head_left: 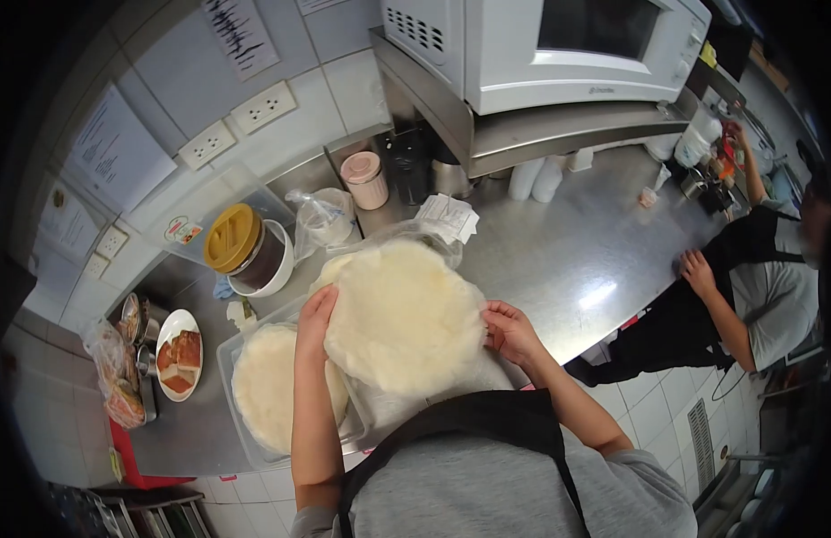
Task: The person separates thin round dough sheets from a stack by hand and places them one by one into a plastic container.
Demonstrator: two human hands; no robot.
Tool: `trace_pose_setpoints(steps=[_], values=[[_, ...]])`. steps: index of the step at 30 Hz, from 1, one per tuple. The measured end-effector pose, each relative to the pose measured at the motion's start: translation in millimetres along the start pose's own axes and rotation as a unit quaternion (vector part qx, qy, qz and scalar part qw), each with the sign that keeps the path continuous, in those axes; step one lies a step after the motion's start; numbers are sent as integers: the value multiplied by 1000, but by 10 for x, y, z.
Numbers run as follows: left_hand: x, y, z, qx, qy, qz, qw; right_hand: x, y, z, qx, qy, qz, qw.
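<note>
A large round, pale sheet of dough (405, 318) is held up between my two hands, above the steel counter. My left hand (318, 316) grips its left edge, with the fingers partly hidden behind it. At its right edge my right hand (508, 330) pinches the rim between thumb and fingers. Below and to the left, more pale round dough (270, 390) lies in a clear plastic container (229, 386). Behind the held sheet is clear plastic wrapping (441, 244), partly covered by it.
A white plate (193, 387) of bread and a bagged item (115, 381) sit left. Behind stand a yellow-lidded jar (234, 238), a pink canister (365, 182) and a microwave (577, 54) on a shelf. A co-worker (765, 278) stands at the counter's right.
</note>
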State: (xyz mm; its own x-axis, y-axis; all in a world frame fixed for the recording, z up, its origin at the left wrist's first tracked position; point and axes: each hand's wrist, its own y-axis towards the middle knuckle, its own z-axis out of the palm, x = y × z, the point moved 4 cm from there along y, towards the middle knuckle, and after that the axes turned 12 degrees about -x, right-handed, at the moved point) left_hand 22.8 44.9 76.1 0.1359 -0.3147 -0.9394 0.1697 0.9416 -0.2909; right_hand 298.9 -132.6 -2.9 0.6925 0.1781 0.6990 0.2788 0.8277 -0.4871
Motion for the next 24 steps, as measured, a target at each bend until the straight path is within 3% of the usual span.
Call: trace_pose_setpoints(steps=[3,6,11,14,24], values=[[344,163,-329,-157,204,194,947,-99,85,-179,-50,-66,6,997],[453,-17,3,-110,212,298,924,-112,-3,-115,-61,-153,-8,986],[827,-430,870,123,209,220,945,-166,52,-113,-74,-229,-40,970],[997,-588,1150,171,198,187,947,-162,50,-77,-68,-193,-14,979],[1143,-563,1129,111,167,115,973,-272,55,172,37,-167,-15,985]])
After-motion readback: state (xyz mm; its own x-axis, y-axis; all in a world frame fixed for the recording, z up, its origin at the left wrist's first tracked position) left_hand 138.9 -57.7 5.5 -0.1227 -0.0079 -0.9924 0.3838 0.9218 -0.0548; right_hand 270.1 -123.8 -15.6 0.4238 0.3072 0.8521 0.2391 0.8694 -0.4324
